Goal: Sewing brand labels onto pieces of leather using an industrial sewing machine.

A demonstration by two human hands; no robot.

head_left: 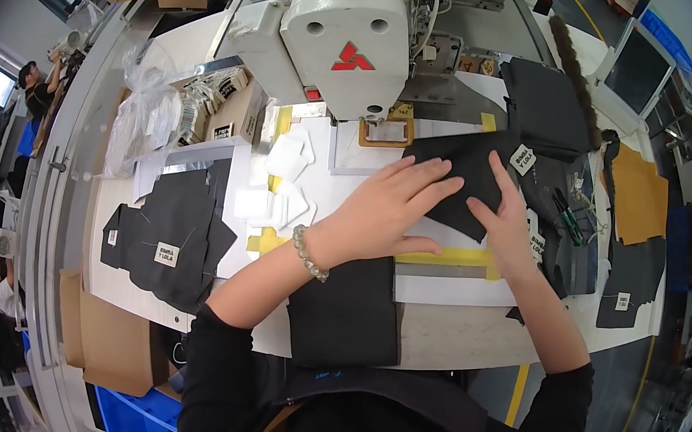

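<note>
A piece of black fabric point(460, 206) lies on the white work plate point(443, 294), just on the near side of the sewing machine's head point(347, 42). My left hand point(388, 209) rests over its left part, fingers stretched out and thumb apart. At its right edge is my right hand point(504, 229), index finger and thumb spread, touching the fabric. Neither hand is gripping anything. Beyond my left fingertips sits a small tan frame point(386, 131) under the machine head. Another black fabric piece point(346, 312) hangs toward the table's front edge, partly hidden by my left arm.
White square pieces point(287, 160) lie left of the plate. A box of woven labels point(222, 108) stands behind them. Labelled black pieces point(169, 232) are stacked at left; folded black fabric point(546, 112) is at back right. Green-handled snips point(567, 218) lie right, near tan fabric point(638, 196).
</note>
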